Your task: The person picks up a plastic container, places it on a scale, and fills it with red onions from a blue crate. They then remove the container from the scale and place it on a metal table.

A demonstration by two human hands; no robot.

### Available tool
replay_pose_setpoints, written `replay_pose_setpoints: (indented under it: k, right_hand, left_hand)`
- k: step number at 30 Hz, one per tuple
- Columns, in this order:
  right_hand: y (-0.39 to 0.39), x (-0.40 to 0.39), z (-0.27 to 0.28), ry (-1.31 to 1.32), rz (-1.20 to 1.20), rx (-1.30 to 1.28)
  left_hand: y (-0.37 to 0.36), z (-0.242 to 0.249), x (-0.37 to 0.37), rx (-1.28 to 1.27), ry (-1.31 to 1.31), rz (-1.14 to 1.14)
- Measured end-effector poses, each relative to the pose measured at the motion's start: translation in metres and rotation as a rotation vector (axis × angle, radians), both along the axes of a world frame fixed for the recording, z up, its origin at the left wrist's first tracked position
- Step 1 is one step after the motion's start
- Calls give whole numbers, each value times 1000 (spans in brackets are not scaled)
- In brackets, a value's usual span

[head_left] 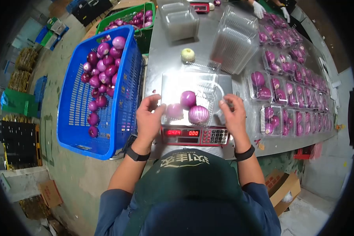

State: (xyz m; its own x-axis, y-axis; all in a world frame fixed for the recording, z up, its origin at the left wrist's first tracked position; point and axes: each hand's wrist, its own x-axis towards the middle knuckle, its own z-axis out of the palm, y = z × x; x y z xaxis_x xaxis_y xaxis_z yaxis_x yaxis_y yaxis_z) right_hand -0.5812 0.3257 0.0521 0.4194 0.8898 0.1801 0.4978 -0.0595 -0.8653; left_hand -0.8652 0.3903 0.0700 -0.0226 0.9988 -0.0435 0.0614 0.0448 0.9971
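Three purple onions [188, 98] lie in a clear plastic box [209, 84] on the pan of a red-framed scale [194, 136] with a lit display. The left one shows through glare. At the box's left side is my left hand [149, 114], thumb and fingers apart and nothing between them. My right hand [233, 111] is at the right side, its fingers curved and apart, also holding nothing. Whether either hand touches the plastic is unclear. A pale peeled onion [188, 55] sits just behind the scale.
Left of the table stands a blue basket [120, 106] of onions, with a green crate [147, 37] behind it. Stacked empty boxes [236, 41] are at the back. Packed onion boxes [279, 87] fill the right side. A co-worker's gloved hands [259, 10] are at the far right back.
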Motion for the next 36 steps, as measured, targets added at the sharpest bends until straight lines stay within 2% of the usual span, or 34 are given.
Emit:
replay_pose_setpoints:
  k: [5,11,13,14,16,18,20,22,24,27,30,36]
  right_hand:
    - [26,15,-14,251,-50,-102]
    - [70,2,-2,489,-67,-240]
    - [84,-3,-10,604,-51,-246]
    - [93,0,-16,654,-53,-231]
    - [105,4,-34,652,-103,-125]
    - [94,13,-24,343,49,-119]
    - [54,6,5,-114,213,123]
    - [13,6,33,-457,428,96]
    - [-22,-3,59,-296,591,-215]
    - [-43,-19,45,113,463,-457]
    - [-44,-36,7,569,246,-417]
    - [-55,-29,-7,725,198,-377]
  left_hand:
    - [-16,11,-7,-163,-172,63]
    - [-32,-17,-19,-351,-208,21]
    - [-35,-27,-22,-436,-271,-48]
    - [-40,-23,-22,-519,-385,-119]
    - [-44,-16,-19,-568,-487,-127]
    - [-44,-21,-25,-525,-602,-179]
    - [-43,-25,-32,-508,-635,-215]
    - [-45,-28,-34,-528,-685,-191]
    - [-46,-33,-36,-561,-759,-200]
    - [-41,-41,-29,-603,-638,-141]
    - [-35,-43,-32,-596,-567,-157]
    - [-40,-31,-16,-567,-502,-129]
